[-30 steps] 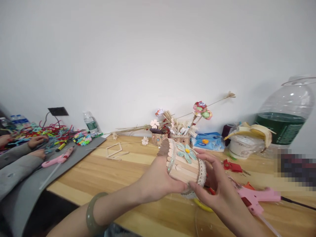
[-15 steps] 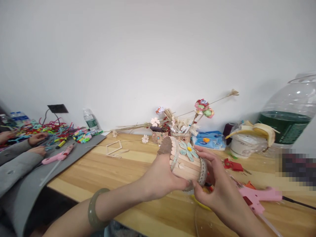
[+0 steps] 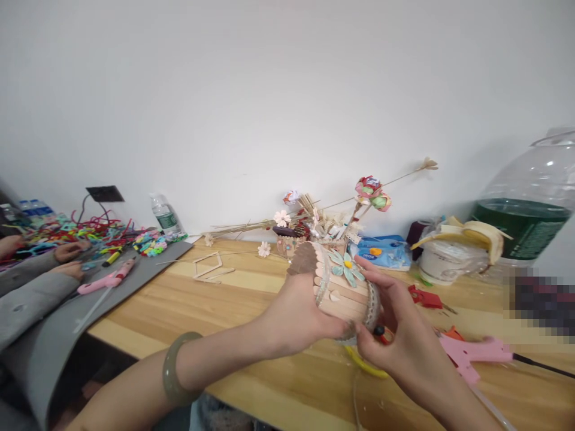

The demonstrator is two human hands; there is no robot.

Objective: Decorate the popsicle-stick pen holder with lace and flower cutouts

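Note:
Tilted on its side above the table is a small round pot made of wooden craft sticks [image 3: 344, 303], with lace trim around both ends. A pale blue fabric flower with a yellow centre [image 3: 345, 267] sits on its upper side. My left hand [image 3: 299, 311] wraps the scalloped end, thumb along the underside. At the lace-trimmed right end, my right hand [image 3: 395, 323] holds the pot between thumb and fingers. A green bangle [image 3: 173, 366] circles my left wrist. Something yellow and curved [image 3: 366, 362] lies on the table below, partly hidden.
A pink glue gun [image 3: 476, 354] lies at right, with a red object [image 3: 424, 296] behind it. Decorated pots with flowers [image 3: 332, 244], blue wipes [image 3: 384, 254], a banana-topped cup [image 3: 449, 263] and a big bottle [image 3: 521, 215] line the wall. Another person's hands [image 3: 69, 263] are at left.
The pot has turned slightly in my hands, and its flower sits a little further right. Both hands keep their hold and have shifted slightly right.

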